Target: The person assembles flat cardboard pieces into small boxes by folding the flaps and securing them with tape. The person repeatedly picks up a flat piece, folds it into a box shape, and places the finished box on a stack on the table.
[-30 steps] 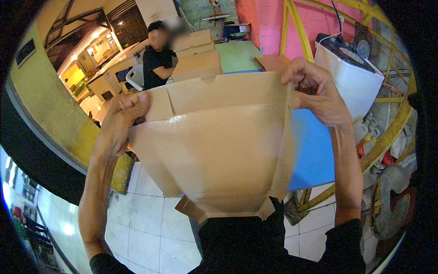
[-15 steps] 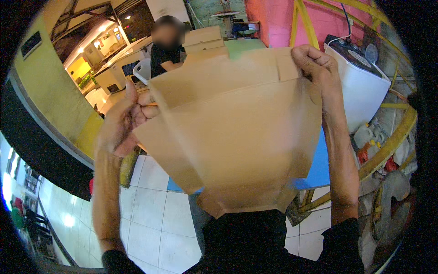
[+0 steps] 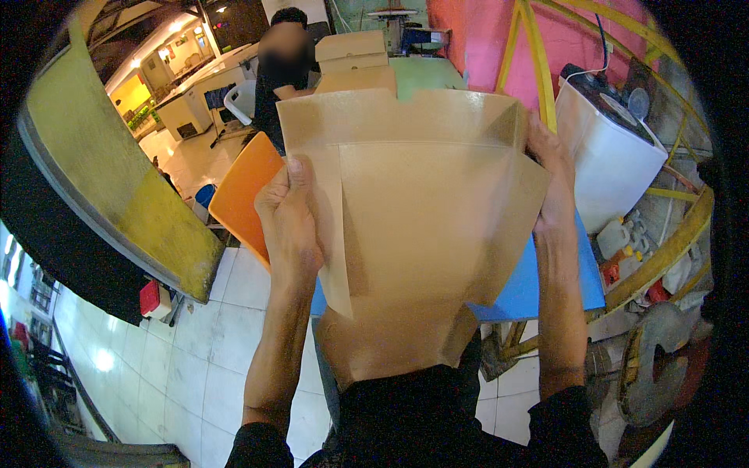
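A large brown cardboard sheet (image 3: 413, 210), creased, with its side flaps partly folded up, leans in front of my chest. My left hand (image 3: 289, 210) grips its left flap, the thumb lying on the inner face and the other fingers behind. At the opposite side my right hand (image 3: 550, 164) holds the right edge near the upper corner; most of those fingers are hidden by the flap. The sheet's lower end reaches down against my black shirt. Under it shows part of a blue tabletop (image 3: 581, 269).
An orange chair back (image 3: 242, 191) stands left of the sheet. Beyond are stacked cardboard boxes (image 3: 351, 51), a green surface (image 3: 429, 74) and a seated person (image 3: 285, 78) in black. At the right are a white washing machine (image 3: 605, 148), yellow metal bars (image 3: 538, 62) and several plastic jugs (image 3: 612, 238).
My left hand has moved right and closed on the left flap, which now folds inward. My right hand has slid lower along the right edge. The orange chair has come into view.
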Demonstrator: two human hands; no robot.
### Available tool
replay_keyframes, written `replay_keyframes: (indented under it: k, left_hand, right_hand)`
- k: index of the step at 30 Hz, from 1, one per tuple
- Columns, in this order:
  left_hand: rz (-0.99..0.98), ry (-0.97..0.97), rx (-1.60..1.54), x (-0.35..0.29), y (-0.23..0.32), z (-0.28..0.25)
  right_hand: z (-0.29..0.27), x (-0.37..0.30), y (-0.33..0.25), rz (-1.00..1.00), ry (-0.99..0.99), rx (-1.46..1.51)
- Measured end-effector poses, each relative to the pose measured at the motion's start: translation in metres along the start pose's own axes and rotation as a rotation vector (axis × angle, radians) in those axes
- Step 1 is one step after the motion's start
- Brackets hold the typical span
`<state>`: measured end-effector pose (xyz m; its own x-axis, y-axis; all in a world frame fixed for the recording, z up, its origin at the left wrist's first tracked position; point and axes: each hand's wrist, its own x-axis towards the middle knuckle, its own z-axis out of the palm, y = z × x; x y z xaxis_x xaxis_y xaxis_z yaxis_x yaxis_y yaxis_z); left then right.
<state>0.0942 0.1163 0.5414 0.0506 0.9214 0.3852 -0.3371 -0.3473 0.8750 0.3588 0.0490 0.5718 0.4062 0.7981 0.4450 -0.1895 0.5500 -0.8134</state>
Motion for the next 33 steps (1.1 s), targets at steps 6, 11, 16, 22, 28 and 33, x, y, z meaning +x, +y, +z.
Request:
replay_keyframes:
  k: [6, 11, 16, 22, 28, 33]
  left_hand:
    - [0.026, 0.011, 0.025, -0.002, -0.009, 0.000]
    - [0.003, 0.070, -0.109, -0.027, -0.028, 0.003]
    - [-0.063, 0.089, 0.030, -0.029, -0.045, -0.016]
    - [-0.142, -0.109, -0.145, -0.028, -0.048, -0.021]
    - [-0.159, -0.054, 0.043, -0.024, -0.042, -0.030]
    - [-0.209, -0.122, -0.065, -0.013, -0.037, -0.041]
  right_hand:
    - [-0.004, -0.044, 0.038, -0.017, -0.025, 0.042]
    - [-0.006, -0.026, 0.047, -0.141, 0.069, -0.013]
    - [-0.001, -0.038, 0.061, 0.054, 0.089, 0.066]
    - [-0.002, -0.032, 0.071, -0.031, 0.152, -0.098]
    - [-0.009, -0.032, 0.071, 0.164, -0.019, -0.057]
    - [-0.019, -0.036, 0.083, 0.159, -0.147, -0.406]
